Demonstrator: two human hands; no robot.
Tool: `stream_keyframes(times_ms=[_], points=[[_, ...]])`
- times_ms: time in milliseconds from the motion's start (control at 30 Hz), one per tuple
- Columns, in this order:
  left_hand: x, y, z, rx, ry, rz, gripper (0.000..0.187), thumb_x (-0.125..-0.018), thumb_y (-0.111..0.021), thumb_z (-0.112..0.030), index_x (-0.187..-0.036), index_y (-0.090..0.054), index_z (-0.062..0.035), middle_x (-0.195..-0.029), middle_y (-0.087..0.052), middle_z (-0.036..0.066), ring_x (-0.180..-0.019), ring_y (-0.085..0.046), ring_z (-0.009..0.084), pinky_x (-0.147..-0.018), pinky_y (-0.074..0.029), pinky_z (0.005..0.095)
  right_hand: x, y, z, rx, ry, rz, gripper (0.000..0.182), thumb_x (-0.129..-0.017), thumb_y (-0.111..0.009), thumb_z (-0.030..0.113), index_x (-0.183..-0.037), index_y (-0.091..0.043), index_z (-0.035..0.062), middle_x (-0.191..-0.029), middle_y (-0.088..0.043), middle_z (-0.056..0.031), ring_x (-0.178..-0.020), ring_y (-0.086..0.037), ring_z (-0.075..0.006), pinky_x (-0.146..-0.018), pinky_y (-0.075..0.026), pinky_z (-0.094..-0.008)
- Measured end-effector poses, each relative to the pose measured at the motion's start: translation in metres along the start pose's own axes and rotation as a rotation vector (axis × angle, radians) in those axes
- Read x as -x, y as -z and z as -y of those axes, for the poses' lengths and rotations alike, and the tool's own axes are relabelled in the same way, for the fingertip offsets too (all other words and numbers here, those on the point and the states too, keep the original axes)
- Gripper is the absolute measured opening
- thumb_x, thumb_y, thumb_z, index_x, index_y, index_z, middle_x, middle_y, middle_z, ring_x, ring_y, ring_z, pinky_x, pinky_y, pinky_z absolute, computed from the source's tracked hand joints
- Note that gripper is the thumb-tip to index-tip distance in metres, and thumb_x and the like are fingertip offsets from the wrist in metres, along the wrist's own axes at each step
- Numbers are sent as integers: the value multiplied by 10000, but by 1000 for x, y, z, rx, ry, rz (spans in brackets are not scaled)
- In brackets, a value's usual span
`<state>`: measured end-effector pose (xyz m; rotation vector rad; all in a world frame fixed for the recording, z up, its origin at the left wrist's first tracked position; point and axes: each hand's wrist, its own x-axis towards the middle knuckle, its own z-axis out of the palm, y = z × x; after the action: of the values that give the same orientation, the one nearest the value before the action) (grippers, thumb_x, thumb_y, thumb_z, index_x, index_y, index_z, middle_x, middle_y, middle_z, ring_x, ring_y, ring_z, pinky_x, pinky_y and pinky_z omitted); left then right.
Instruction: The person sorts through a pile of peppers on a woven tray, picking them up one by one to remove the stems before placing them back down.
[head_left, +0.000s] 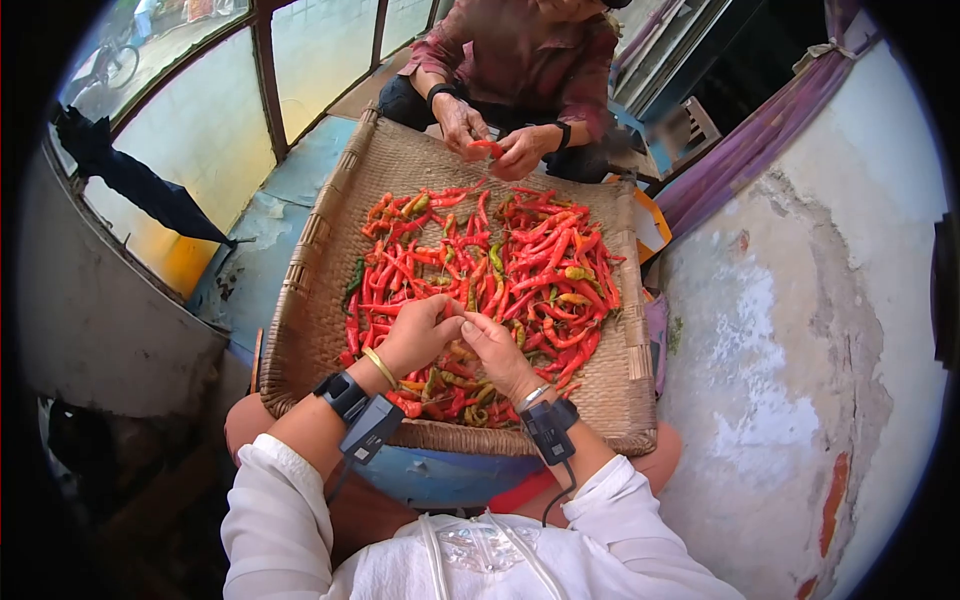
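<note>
My left hand (418,335) and my right hand (497,357) meet above a heap of chili peppers (545,245), with thumbs and fingertips pinched together. Whatever lies between the fingers is hidden or too small to make out. Most of the peppers are red, and a few are green or yellowish. They lie spread in a large woven basket tray (318,250) with a raised rim, which sits in front of my knees. A gold bangle circles my left wrist and a silver one my right; each wrist also carries a strapped black device.
Across the tray sits another person (530,60), whose hands hold a red chili pepper (487,149). A folded dark umbrella (140,180) hangs by the windows at left. A purple curtain (760,140) and a peeling wall (770,350) stand at right.
</note>
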<state>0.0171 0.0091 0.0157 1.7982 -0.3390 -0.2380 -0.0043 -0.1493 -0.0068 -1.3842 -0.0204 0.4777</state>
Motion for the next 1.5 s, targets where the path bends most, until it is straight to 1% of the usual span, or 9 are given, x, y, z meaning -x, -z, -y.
stream_keyframes(times_ms=[167,233,400,600,733,1000,1133,1167,1500], points=[[-1,2,-1,107,0,38,124,-847,-531,-90,-946,-524,-16,-680,-525,-18,-562,-479,45,-480,-408,199,5,-11,3,-85,-46,49,235,-866,-531,236,-1044,-527,84,-799,-560,39,-570,-488,-30,-427,-359,-169],[2,6,-12,302,243,161,164,-845,-537,-91,-990,-516,-17,-723,-527,-25,-581,-472,37,-494,-418,187,4,-5,0,-56,-153,118,198,-864,-534,231,-999,-544,86,-762,-561,39,-551,-492,-34,-429,-365,-168],[-2,2,1,317,132,15,200,-844,-547,-103,-1021,-517,-13,-759,-526,-15,-601,-473,33,-500,-429,186,8,4,17,153,-315,99,142,-851,-551,215,-865,-575,77,-674,-571,24,-461,-473,-37,-408,-358,-158],[-1,9,-9,282,240,78,150,-861,-521,-127,-949,-544,-8,-697,-535,-6,-556,-468,44,-489,-415,195,9,55,42,17,-49,-122,178,-863,-520,194,-946,-545,39,-717,-612,-40,-463,-507,-49,-403,-397,-168],[-2,5,-9,194,247,200,180,-880,-485,-161,-841,-565,-4,-595,-522,-7,-507,-455,57,-481,-411,210,3,69,76,-511,363,-225,240,-878,-498,207,-1058,-491,50,-920,-607,-109,-689,-589,-122,-530,-481,-243],[-1,6,-6,242,204,24,152,-849,-531,-141,-814,-550,6,-602,-537,1,-527,-503,55,-462,-416,201,5,9,19,156,-62,-29,334,-858,-532,249,-1098,-512,17,-888,-582,-33,-743,-569,-84,-573,-461,-190],[-4,4,2,288,181,57,94,-841,-546,-91,-874,-531,-4,-652,-526,-8,-531,-491,38,-460,-421,173,15,-16,24,37,-112,102,260,-876,-506,197,-1053,-549,12,-931,-585,-31,-752,-543,-66,-665,-434,-190],[-4,5,1,295,192,53,91,-840,-546,-87,-873,-530,-4,-651,-530,-8,-530,-490,36,-457,-417,173,4,-12,-1,91,18,110,239,-866,-524,246,-990,-572,47,-799,-597,17,-658,-541,-43,-549,-413,-174],[-7,9,2,351,250,-21,158,-852,-533,-143,-907,-551,3,-685,-561,12,-525,-512,52,-443,-420,191,12,15,19,43,-78,65,218,-888,-483,223,-907,-563,21,-612,-544,6,-499,-495,-51,-455,-408,-165]])
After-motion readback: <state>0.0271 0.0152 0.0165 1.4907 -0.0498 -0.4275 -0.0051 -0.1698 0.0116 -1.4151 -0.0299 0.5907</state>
